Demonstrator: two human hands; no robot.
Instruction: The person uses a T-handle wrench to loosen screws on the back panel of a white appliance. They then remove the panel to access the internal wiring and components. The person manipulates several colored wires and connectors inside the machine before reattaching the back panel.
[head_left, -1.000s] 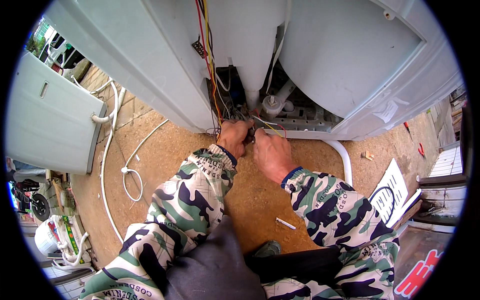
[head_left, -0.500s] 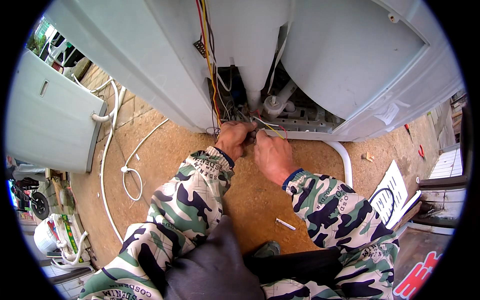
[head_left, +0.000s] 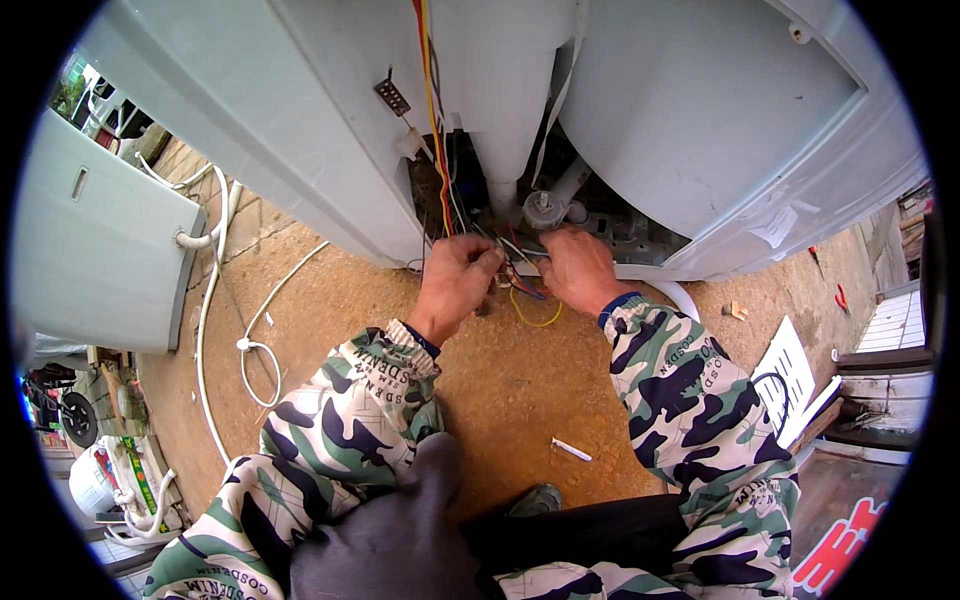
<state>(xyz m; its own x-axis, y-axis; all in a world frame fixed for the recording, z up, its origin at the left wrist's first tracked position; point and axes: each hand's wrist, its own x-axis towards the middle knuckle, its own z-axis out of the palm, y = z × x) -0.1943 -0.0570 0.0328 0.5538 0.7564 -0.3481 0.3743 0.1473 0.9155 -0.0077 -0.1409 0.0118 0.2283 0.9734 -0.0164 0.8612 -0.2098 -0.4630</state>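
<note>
Left hand (head_left: 455, 285): a little further left than half a second ago, thumb and forefinger pinched on the wires (head_left: 445, 190) at the appliance's lower opening. Upper run of the wires has shifted right. A small white piece (head_left: 410, 145), above and left of this hand, now shows clearly. Between the hands, a yellow wire (head_left: 540, 323) now droops in a loop, low, over the ground; earlier it ran nearly straight beside the right hand. Right hand (head_left: 580, 268) has drawn off to the right; the hands, nearly touching before, are now apart. Its fingers curl downward by the wires' right-hand ends; tips partly hidden, cannot tell whether they grip.

Containers, left to right. White bucket (head_left: 88, 482), far left of and nearer the wearer than the left hand; contents cannot be made out. White appliance casing (head_left: 290, 110), ahead of both hands: holds the wires, a white upright pipe (head_left: 503, 150) ahead of the gap between the hands, a round white fitting (head_left: 543, 208) just beyond the right hand, and a big pale tub (head_left: 700, 110) ahead and right of it.
</note>
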